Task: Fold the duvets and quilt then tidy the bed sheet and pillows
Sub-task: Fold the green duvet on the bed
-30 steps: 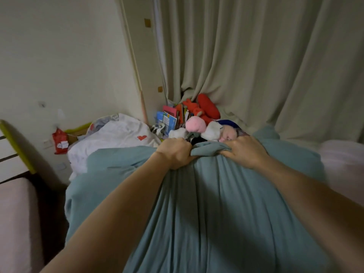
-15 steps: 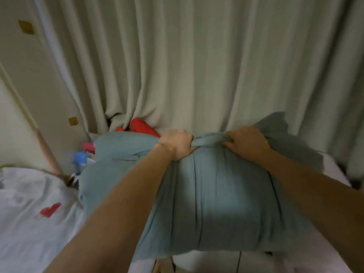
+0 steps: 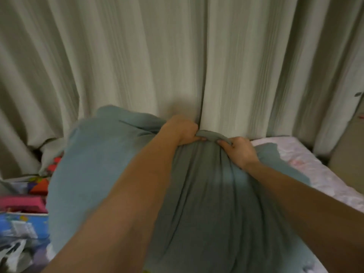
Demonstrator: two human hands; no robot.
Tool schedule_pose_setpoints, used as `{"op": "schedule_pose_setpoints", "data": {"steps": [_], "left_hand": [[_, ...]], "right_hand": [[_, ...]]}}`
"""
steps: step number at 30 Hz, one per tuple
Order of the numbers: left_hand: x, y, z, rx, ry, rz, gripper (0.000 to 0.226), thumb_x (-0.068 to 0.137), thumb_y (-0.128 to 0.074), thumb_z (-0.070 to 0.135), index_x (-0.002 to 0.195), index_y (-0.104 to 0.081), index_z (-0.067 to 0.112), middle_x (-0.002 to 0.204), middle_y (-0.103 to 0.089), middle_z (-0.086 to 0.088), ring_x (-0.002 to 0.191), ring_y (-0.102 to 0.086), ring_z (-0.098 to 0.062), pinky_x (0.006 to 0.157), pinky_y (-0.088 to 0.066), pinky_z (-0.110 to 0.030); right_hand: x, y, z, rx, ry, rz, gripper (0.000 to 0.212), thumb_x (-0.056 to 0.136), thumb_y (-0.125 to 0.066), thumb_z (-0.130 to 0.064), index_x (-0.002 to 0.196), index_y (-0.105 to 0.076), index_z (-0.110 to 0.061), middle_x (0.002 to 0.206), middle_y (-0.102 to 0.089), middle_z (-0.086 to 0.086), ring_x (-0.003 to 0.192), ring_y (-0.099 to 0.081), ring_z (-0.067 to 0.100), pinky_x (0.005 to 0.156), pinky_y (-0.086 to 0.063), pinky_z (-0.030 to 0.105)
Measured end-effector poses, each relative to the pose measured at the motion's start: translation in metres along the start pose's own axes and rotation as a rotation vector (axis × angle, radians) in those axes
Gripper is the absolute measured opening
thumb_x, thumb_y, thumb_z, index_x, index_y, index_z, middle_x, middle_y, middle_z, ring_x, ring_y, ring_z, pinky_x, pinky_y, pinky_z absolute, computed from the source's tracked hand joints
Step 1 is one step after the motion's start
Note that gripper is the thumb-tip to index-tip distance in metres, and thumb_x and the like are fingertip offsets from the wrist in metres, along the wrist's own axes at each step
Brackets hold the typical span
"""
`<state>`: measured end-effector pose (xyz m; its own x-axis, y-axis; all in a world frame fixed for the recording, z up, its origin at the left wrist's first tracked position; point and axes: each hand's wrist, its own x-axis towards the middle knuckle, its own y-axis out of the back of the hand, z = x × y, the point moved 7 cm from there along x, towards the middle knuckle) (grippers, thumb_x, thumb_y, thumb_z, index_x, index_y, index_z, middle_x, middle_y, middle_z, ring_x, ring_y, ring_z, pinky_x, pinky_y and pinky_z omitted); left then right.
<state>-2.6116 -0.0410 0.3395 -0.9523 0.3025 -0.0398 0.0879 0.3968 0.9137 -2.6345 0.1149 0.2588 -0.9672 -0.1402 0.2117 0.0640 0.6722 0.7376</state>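
Note:
A bulky grey-blue pillow (image 3: pixel 102 174) fills the middle of the head view, held up in front of me. My left hand (image 3: pixel 181 131) grips a bunched fold of its cover at the top edge. My right hand (image 3: pixel 239 150) grips the same fold just to the right, fingers curled into the cloth. The cover is pulled into long creases running down from both hands. The pillow's right end hangs over the pale pink floral bed sheet (image 3: pixel 307 164). Both forearms cross the pillow's front and hide part of it.
A pale green curtain (image 3: pixel 157 56) hangs directly behind the pillow. At the left lie a red toy (image 3: pixel 56 162), a pink box (image 3: pixel 21 201) and a blue box (image 3: pixel 21 227). A beige wall or cabinet side (image 3: pixel 348 154) stands at the far right.
The view and the pillow have swung right, away from the white bedding and toy pile toward the pink sheet. Both hands keep their grip on the cover's top fold.

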Motion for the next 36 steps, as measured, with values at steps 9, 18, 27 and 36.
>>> {"op": "schedule_pose_setpoints", "data": {"steps": [9, 18, 27, 36], "left_hand": [[0.147, -0.12, 0.068, 0.03, -0.129, -0.087, 0.048, 0.103, -0.025, 0.046, 0.118, -0.062, 0.019, 0.122, -0.061, -0.004, 0.11, -0.056, -0.022, 0.083, -0.035, -0.031], [0.339, -0.24, 0.135, -0.116, -0.118, -0.068, 0.039, 0.102, -0.033, 0.039, 0.123, -0.062, 0.023, 0.132, -0.054, -0.004, 0.125, -0.044, -0.023, 0.114, -0.016, -0.043], [0.407, -0.317, 0.169, -0.359, -0.138, -0.134, 0.034, 0.1, -0.037, 0.034, 0.126, -0.054, 0.02, 0.137, -0.052, -0.005, 0.129, -0.041, -0.023, 0.113, -0.017, -0.037], [0.263, -0.247, 0.18, -0.482, 0.054, -0.287, 0.073, 0.092, -0.028, 0.067, 0.152, -0.019, 0.027, 0.161, -0.007, -0.006, 0.147, 0.003, -0.032, 0.116, 0.009, -0.056]], "right_hand": [[0.032, -0.11, 0.15, 0.201, -0.418, -0.071, 0.055, 0.095, -0.046, -0.051, 0.113, -0.065, -0.004, 0.114, -0.065, 0.021, 0.108, -0.059, 0.035, 0.085, -0.043, 0.032], [0.136, -0.175, 0.315, 0.204, -0.754, -0.227, 0.069, 0.088, -0.048, -0.062, 0.116, -0.065, -0.002, 0.121, -0.062, 0.023, 0.112, -0.058, 0.035, 0.095, -0.046, 0.036], [0.19, -0.216, 0.382, 0.105, -0.799, -0.429, 0.064, 0.096, -0.043, -0.051, 0.135, -0.048, -0.001, 0.137, -0.05, 0.022, 0.126, -0.048, 0.034, 0.102, -0.037, 0.033], [0.142, -0.151, 0.35, 0.234, -0.593, -0.727, 0.085, 0.077, -0.051, -0.075, 0.145, -0.04, -0.024, 0.141, -0.044, -0.007, 0.13, -0.042, 0.014, 0.11, -0.027, 0.028]]}}
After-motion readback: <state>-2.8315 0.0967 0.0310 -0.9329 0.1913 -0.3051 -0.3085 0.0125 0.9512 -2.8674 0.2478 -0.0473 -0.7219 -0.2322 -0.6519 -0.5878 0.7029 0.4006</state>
